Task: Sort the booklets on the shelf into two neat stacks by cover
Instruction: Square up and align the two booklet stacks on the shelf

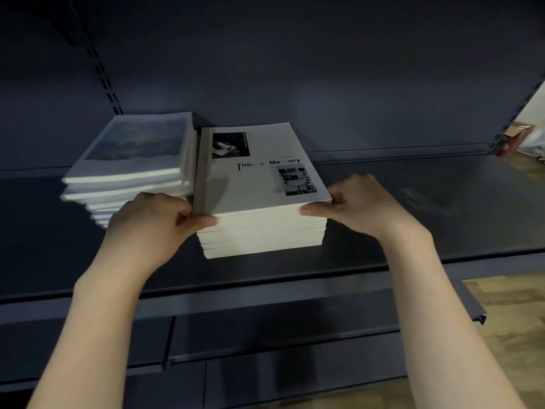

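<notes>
A dark metal shelf (413, 202) fills most of the view, with a dark back panel and slotted uprights behind it and a lower shelf level below the front edge. At the far right, a strip of wooden floor (507, 335) shows past the shelf end.

Two stacks of booklets stand on the shelf, just beside each other near its left half. The right stack (265, 231) sits squarely, its top cover pale grey with two black-and-white photos and the words "Time & Memory". The left stack (129, 184) is less even: its upper booklets jut out over the lower ones, and the top cover shows a blurred blue-green picture.

The left hand (153, 219) grips the right stack's near-left corner, thumb pressed on the front page edges and fingers curled round the spine side. The right hand (354, 205) holds the near-right corner, thumb along the front edge just under the top cover, fingers curled round the side.
</notes>
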Motion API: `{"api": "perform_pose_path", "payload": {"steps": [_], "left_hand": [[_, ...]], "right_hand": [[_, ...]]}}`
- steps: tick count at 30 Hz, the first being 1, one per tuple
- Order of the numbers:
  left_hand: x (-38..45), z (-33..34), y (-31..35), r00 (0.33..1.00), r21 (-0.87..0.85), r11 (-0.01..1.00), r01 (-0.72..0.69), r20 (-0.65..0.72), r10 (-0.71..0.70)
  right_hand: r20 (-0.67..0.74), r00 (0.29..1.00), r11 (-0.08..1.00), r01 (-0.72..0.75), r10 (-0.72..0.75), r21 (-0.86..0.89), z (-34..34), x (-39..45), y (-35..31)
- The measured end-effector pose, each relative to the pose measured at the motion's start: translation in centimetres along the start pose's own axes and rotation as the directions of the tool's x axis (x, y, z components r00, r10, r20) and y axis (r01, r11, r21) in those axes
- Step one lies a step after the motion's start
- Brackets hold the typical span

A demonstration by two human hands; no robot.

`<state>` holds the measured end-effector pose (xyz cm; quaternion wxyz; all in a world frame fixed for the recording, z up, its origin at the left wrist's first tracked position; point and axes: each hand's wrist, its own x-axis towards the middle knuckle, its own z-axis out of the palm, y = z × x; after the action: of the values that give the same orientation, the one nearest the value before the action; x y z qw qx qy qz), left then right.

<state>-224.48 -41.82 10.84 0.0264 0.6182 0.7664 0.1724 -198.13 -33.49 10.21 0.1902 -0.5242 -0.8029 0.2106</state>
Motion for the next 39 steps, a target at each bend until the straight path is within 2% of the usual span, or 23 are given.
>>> {"api": "perform_pose_path", "payload": {"steps": [3,10,14,17,19,21,23,25,28,31,34,39], "left_hand": [[0.0,0.1,0.0,1.000,0.044,0.999,-0.020,-0.016,0.021],[-0.5,0.7,-0.2,0.997,-0.014,1.000,0.004,-0.075,-0.005],[-1.4,2.1,-0.5,0.989,0.003,0.999,0.038,-0.146,-0.037],[-2.1,4.0,-1.0,0.975,-0.040,0.997,-0.065,-0.218,0.055],[-1.9,5.2,-1.5,0.981,-0.091,0.990,-0.111,-0.172,0.094],[-1.6,5.9,-2.0,0.989,-0.193,0.977,-0.087,-0.131,0.063],[-1.4,6.3,-2.4,0.994,-0.282,0.959,-0.020,-0.107,-0.010],[-1.3,6.5,-2.7,0.999,-0.224,0.974,0.024,-0.025,-0.030],[-1.0,7.0,-3.0,0.999,-0.102,0.995,0.006,0.048,-0.001],[-0.8,7.0,-2.9,0.997,-0.101,0.995,0.000,0.071,0.007],[-0.9,7.1,-2.8,0.998,-0.114,0.993,0.009,0.066,-0.001],[-0.5,7.3,-2.2,0.996,-0.088,0.996,-0.012,0.087,0.019]], "right_hand": [[-0.003,1.000,1.000,0.014,-0.014,-0.013,0.3,0.0,0.2],[-0.053,0.998,0.998,-0.024,0.021,-0.062,0.9,0.1,0.8],[-0.169,0.985,1.000,-0.026,0.025,-0.004,2.2,-0.4,0.6],[-0.303,0.947,0.979,0.047,-0.106,-0.196,3.9,-0.7,0.0],[-0.367,0.901,0.947,0.122,-0.231,-0.296,5.1,-0.5,0.2],[-0.425,0.857,0.942,0.180,-0.292,-0.284,6.6,-0.6,0.7],[-0.463,0.846,0.964,0.226,-0.266,-0.141,8.2,-1.1,1.4],[-0.453,0.874,0.978,0.209,-0.174,0.027,9.1,-1.6,1.8],[-0.339,0.940,0.975,0.103,-0.030,0.199,8.4,-1.7,1.4],[-0.204,0.976,0.899,0.026,0.071,0.438,7.8,-1.4,1.7],[-0.096,0.989,0.904,-0.062,0.113,0.422,7.3,-1.2,2.0],[-0.073,0.994,0.907,-0.041,0.079,0.418,6.8,-1.0,2.3]]}}
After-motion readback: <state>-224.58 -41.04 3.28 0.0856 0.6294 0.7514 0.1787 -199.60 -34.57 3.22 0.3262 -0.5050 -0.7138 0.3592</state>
